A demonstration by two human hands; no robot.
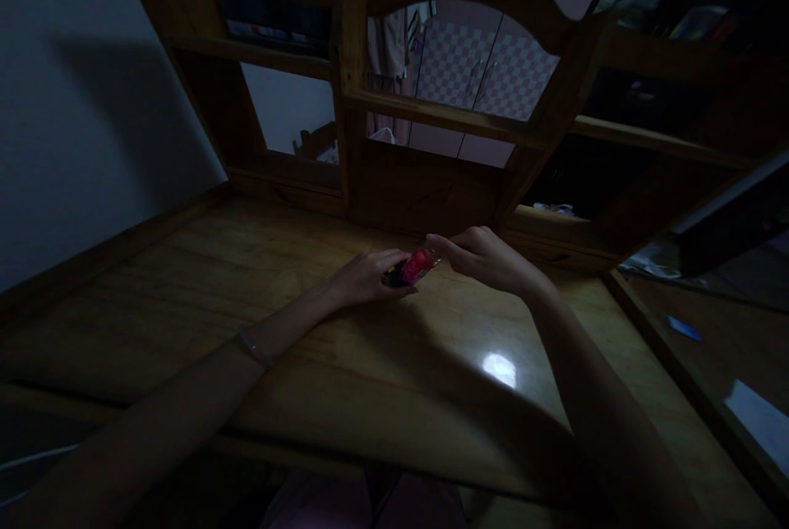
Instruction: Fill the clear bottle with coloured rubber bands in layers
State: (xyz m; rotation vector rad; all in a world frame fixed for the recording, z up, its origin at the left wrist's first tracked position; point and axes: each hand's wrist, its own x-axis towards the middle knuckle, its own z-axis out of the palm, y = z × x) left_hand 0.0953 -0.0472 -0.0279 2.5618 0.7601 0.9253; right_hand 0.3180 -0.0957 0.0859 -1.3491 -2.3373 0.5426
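Note:
Over the wooden desktop (pixel 296 266) I see a small shiny packet-like thing (pixel 417 264), red and pink at one end and dark at the other. Its exact kind is too small and dim to tell. My left hand (pixel 370 276) is closed around the dark end, with the thumb below and the fingers above. A thin bracelet (pixel 254 347) circles that wrist. At the red end, the thumb and fingers of my right hand (pixel 477 254) pinch its clear, glossy tip. Both hands meet at this one thing, near the desk's middle.
A wooden shelf unit (pixel 444 114) with an arched top stands along the desk's back. To the left rises a pale wall (pixel 92 118). Beyond the raised right edge lie a blue item (pixel 684 328) and a white sheet (pixel 761 422). Light glares on the desktop.

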